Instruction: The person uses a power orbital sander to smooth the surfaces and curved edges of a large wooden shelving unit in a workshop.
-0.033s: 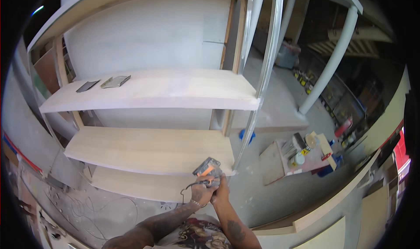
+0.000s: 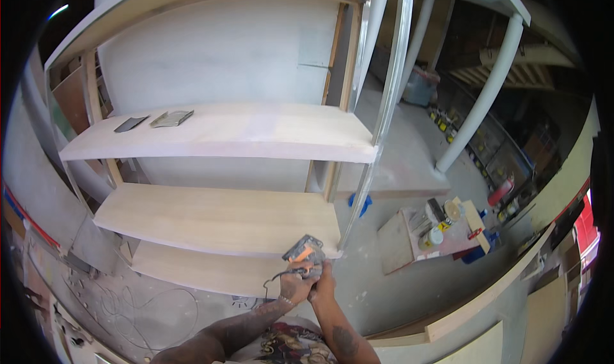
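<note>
Orange-and-grey power tool [image 2: 308, 254] barely shifted, held at the front right corner of the middle shelf [image 2: 224, 217]

Both hands are closed on the tool, just as an instant ago: the left hand [image 2: 295, 288] curls around its near side, a thin dark cord looping out beside it, and the right hand [image 2: 322, 282] grips alongside, thumb raised. Against the earlier picture, the tool sits only slightly lower in view, and a small turn of the head could account for that. It overlaps the front edge of the middle shelf; whether its flat face touches the wood cannot be told. So the work in hand appears to stand at the same spot, with no visible change to the pale surface.

Below that edge runs the lowest shelf [image 2: 198, 271], with a loose cable [image 2: 144, 300] on the floor off its left end. Higher up, the upper shelf [image 2: 275, 130] carries a dark sheet [image 2: 132, 124] and a grey-green sheet [image 2: 171, 118], both unmoved, toward its back edge at the left end.

Right of the shelving, a low table [image 2: 393, 244] holds a pale tub [image 2: 432, 238] near its front edge and a tan disc [image 2: 451, 211] toward the back. Farther off, a red extinguisher [image 2: 501, 190] stands beyond the table's far right corner.
</note>
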Tool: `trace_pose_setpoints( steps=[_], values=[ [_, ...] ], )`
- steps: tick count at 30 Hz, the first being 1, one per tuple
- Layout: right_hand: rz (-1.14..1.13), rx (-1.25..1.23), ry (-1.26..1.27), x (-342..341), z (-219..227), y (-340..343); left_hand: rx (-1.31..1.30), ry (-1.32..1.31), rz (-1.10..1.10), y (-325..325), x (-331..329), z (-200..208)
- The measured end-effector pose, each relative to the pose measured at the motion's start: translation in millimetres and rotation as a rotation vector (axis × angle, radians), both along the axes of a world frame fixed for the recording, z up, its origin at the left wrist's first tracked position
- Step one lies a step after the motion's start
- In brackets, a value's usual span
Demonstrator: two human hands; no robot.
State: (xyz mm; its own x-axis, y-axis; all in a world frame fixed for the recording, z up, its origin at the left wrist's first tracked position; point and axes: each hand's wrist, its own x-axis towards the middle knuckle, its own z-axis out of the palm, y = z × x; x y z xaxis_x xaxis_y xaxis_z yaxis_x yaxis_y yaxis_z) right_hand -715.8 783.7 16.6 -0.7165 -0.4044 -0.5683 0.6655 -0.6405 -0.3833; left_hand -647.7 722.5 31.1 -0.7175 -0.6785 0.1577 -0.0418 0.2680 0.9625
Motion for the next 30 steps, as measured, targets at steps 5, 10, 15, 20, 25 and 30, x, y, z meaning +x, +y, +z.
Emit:
trace_pose_setpoints(
  steps=[5, 10, 15, 20, 25, 30],
  values=[
    [0.029, -0.018, 0.092, -1, -25, 21, 0.063, 0.043, 0.007, 23, 5, 2],
    [0.149, -0.125, 0.030, 31, -49, 68, -0.107, 0.005, -0.012, 70, 36, -25],
    [0.179, -0.073, -0.109, 56, -52, 102, -0.088, -0.205, -0.156, 92, 62, -15],
    [0.235, -0.094, -0.121, 76, -92, 122, -0.166, -0.313, -0.291, 98, 85, -35],
    [0.151, -0.095, -0.183, 74, -152, 144, -0.147, -0.388, -0.403, 104, 100, -75],
    [-0.025, 0.146, -0.332, 90, -195, 176, 0.071, -0.522, -0.665, 89, 145, -85]
  ],
)
